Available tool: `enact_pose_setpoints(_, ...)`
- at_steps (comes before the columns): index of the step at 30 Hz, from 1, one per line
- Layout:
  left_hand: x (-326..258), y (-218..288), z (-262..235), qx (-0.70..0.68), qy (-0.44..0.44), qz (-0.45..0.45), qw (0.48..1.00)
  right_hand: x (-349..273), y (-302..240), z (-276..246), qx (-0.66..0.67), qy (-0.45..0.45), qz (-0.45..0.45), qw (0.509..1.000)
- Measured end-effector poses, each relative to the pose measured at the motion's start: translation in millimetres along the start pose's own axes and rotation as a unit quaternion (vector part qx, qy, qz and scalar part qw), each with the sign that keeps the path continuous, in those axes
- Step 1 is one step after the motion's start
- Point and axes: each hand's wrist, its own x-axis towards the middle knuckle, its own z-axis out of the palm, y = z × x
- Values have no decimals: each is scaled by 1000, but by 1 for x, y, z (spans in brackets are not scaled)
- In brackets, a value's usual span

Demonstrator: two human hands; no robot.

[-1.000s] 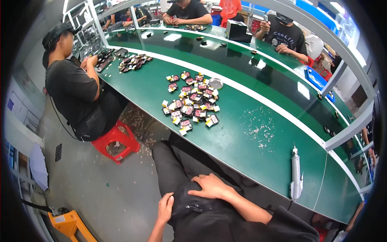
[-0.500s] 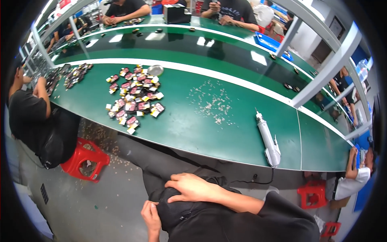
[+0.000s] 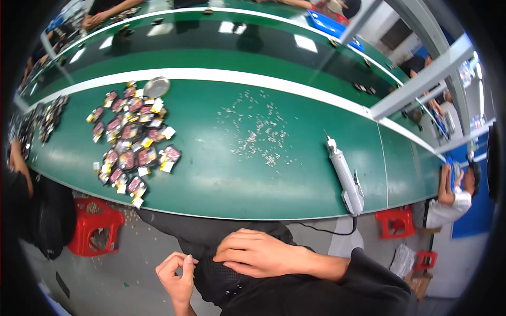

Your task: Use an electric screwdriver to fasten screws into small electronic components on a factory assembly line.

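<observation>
My left hand (image 3: pixel 176 276) is held low beside my lap, its fingers curled in and the thumb pressed towards them; whatever may be between them is too small or hidden. My right hand (image 3: pixel 258 255) lies over the dark fabric on my lap (image 3: pixel 213 279), fingers loosely bent and no object seen in it. Both hands are below the green table's near edge (image 3: pixel 253 217). Above and to the right of them, a grey electric screwdriver (image 3: pixel 345 179) lies on the table, bit pointing away, its cable hanging over the edge.
Small black units with reddish labels and white and yellow tabs (image 3: pixel 126 158) are heaped left on the table, near a round metal dish (image 3: pixel 156 87). Tiny pale pieces (image 3: pixel 269 131) lie scattered mid-table. Red stools (image 3: pixel 97 224) and co-workers (image 3: pixel 448 203) are at both sides.
The view has shifted, so the table and its things appear further left and nearer. My left hand has lifted slightly away from the fabric; my right hand's fingers have drawn together.
</observation>
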Motion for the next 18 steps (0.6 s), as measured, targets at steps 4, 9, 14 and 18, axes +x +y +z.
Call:
enact_pose_setpoints(4,56,44,28,-46,-132,157,978,-26,-10,-44,-111,200,45,972)
enact_pose_setpoints(9,107,59,62,-35,-228,346,909,-78,-18,-88,-406,416,286,761)
enact_pose_setpoints(14,126,64,105,-78,-232,363,899,-125,-7,-96,-443,350,460,685)
enact_pose_setpoints(18,123,51,87,-110,-213,303,922,-127,20,-97,-435,367,430,701)
